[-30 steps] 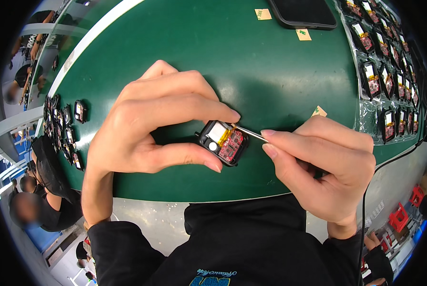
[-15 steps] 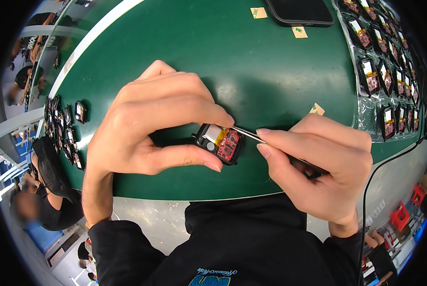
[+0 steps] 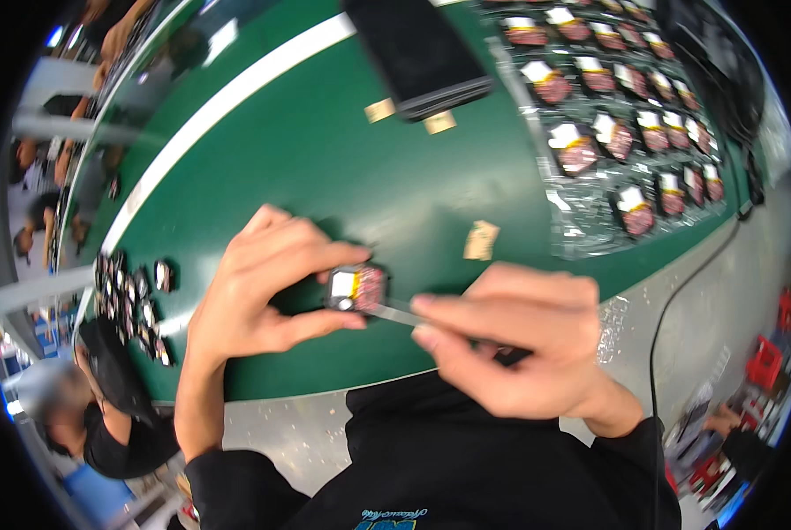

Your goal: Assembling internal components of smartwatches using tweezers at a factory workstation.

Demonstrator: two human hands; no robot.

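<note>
My left grip (image 3: 258, 299) holds a small open black casing (image 3: 386, 281) by its edges, fingers on the far side and thumb on the near side. It is over the near part of the green counter (image 3: 325, 194); whether it touches the surface I cannot tell. Inside the casing sit a white block (image 3: 343, 283) on the left, a yellow strip (image 3: 356, 284) in the middle and a red circuit board (image 3: 371, 288) on the right, with a small round white piece (image 3: 345, 303) below the block. My right grip (image 3: 528, 340) is pinched on a thin metal tool (image 3: 400, 316), its tip at the casing's lower right; blur hides whether they touch.

To my right, a clear plastic tray (image 3: 581, 243) carries rows of similar casings (image 3: 635, 212), showing white, yellow and reddish parts. More small black units (image 3: 135, 300) cluster at the far left. Beyond my hands lies a dark flat device (image 3: 422, 62), two tan paper squares (image 3: 379, 110) by its near end.
</note>
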